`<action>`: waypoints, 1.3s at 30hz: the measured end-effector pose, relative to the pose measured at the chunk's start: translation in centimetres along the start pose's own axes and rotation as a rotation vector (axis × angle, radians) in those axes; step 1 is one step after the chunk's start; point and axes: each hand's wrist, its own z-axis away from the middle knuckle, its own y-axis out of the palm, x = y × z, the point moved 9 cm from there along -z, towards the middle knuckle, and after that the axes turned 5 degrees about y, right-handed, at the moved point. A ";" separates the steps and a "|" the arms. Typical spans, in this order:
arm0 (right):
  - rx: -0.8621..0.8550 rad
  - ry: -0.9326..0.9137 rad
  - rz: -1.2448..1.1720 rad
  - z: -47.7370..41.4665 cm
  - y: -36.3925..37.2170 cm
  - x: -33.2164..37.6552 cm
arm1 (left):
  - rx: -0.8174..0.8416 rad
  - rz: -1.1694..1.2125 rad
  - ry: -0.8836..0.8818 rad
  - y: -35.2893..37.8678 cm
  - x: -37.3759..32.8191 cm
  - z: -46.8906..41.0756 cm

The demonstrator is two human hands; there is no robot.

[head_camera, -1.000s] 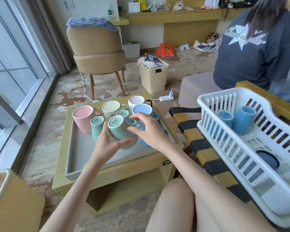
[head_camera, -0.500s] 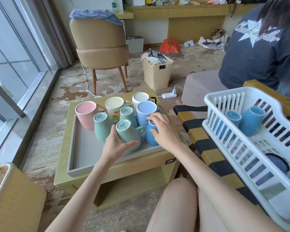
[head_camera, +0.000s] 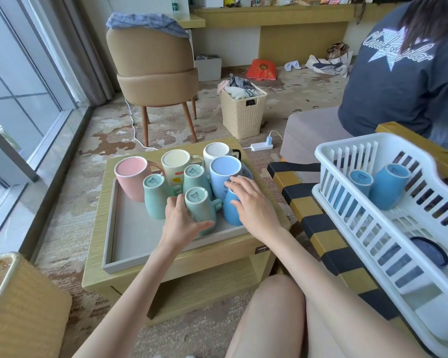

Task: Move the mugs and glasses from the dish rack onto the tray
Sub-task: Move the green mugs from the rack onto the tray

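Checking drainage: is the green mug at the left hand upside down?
Upside down: the green mug shows its labelled base on top.

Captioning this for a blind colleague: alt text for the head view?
On a grey tray crowded with mugs, the left hand grips an upturned green mug and the right hand grips a small blue mug beside it. Two blue mugs sit in the dish rack.

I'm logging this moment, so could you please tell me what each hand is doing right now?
Left hand: holds the nearest green mug.
Right hand: grips the small blue mug.
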 end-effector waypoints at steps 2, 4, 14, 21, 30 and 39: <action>-0.002 0.004 -0.016 0.1 0.0 0.0 | 0.005 -0.026 0.008 -0.1 -0.1 -0.1; -0.001 0.005 -0.031 0.1 -0.1 0.0 | 0.008 -0.061 0.013 -0.2 -0.3 -0.3; 0.072 0.045 -0.220 -0.3 -0.7 -1.3 | -0.036 -0.136 0.003 0.8 -1.5 0.2; 0.080 0.296 -0.229 -0.7 -0.3 -4.1 | 0.053 -0.004 0.007 1.2 -0.8 -0.3; 0.230 0.270 -0.276 -0.8 -0.2 -4.8 | 0.060 0.027 0.051 1.1 -1.7 -0.5; 0.200 0.232 -0.172 0.1 -0.6 -4.1 | 0.116 0.060 0.083 1.2 -1.9 0.0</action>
